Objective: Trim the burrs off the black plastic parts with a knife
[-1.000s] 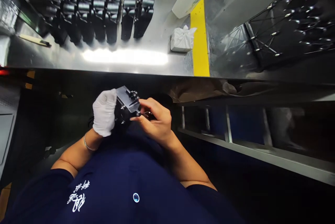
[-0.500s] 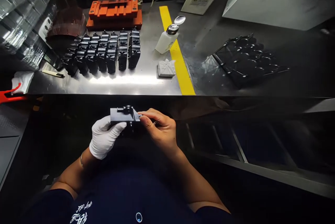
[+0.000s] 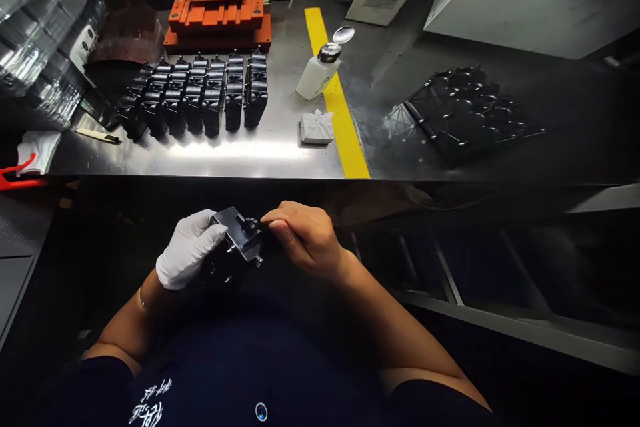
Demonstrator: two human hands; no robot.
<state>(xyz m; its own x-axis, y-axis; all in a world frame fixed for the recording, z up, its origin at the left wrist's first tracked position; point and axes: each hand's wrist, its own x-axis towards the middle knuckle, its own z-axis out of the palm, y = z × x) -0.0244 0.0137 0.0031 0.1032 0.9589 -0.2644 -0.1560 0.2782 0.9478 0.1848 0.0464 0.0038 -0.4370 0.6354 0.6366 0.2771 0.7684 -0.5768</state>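
Grey, shiny metal spans the upper part of the view as a worktop [image 3: 280, 164], a bright band of light lying along its near edge above a dark lower area. On the person's side of that edge, the white-gloved left hand [image 3: 185, 250] grips a black plastic housing [image 3: 235, 230], thumb over the upper face and the other fingers behind and beneath. The housing is held in the air in front of the torso, tilted, its far end angled toward the lower right. Its flat upper face has a grey sheen; a small dark raised fitting sits near the right end, and short bright pins jut from the lower side.

Bare and curled, the right hand [image 3: 307, 237] has its index fingertip right by that fitting, with the thumb tucked close; whether the fingers pinch something small is hard to tell in this dim light.

Beyond, rows of similar black housings [image 3: 213, 107] stand on the worktop before an orange fixture [image 3: 215, 17]. To their right are a block of white wipes [image 3: 316, 128], a white bottle [image 3: 316, 77] with its cap flipped up, yellow tape [image 3: 349, 140] and, farther right, spindly black parts [image 3: 465, 107].
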